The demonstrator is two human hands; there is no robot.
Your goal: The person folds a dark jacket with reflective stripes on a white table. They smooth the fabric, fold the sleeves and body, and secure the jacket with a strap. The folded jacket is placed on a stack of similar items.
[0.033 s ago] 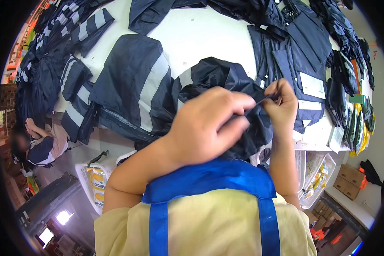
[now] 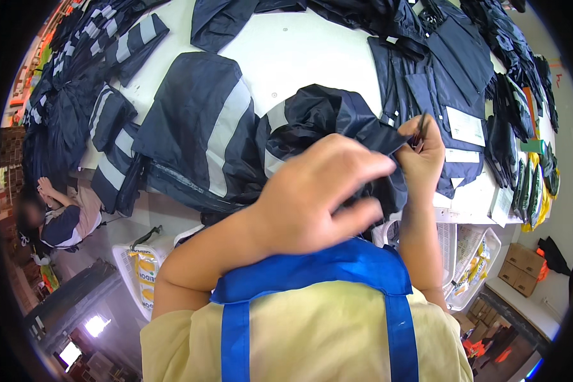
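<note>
A crumpled dark garment (image 2: 325, 105) with pale grey bands lies bunched on the white desk (image 2: 277, 60), right in front of the person. Work on it looks partway along: it is neither flat nor folded, and one edge is drawn up toward the right hand (image 2: 421, 153); how much remains cannot be told. The right fingers are curled closed, pinching a thin dark item (image 2: 422, 124) too small to identify. The left hand (image 2: 318, 188), blurred, is over the garment's near side, its forefinger and thumb spread; whether it touches the cloth is unclear.

Left of the crumpled garment, a banded dark piece (image 2: 194, 118) lies fairly flat, with a heap of dark clothing (image 2: 60, 137) farther left. To its right are flat dark garments (image 2: 417, 92) with white papers (image 2: 466, 128) beside them. Nearer than the garment, below the desk, white baskets (image 2: 125, 270) hold yellow-and-white packages (image 2: 146, 275). Well off to its left is another person (image 2: 67, 221); far to its right, cardboard boxes (image 2: 521, 270).
</note>
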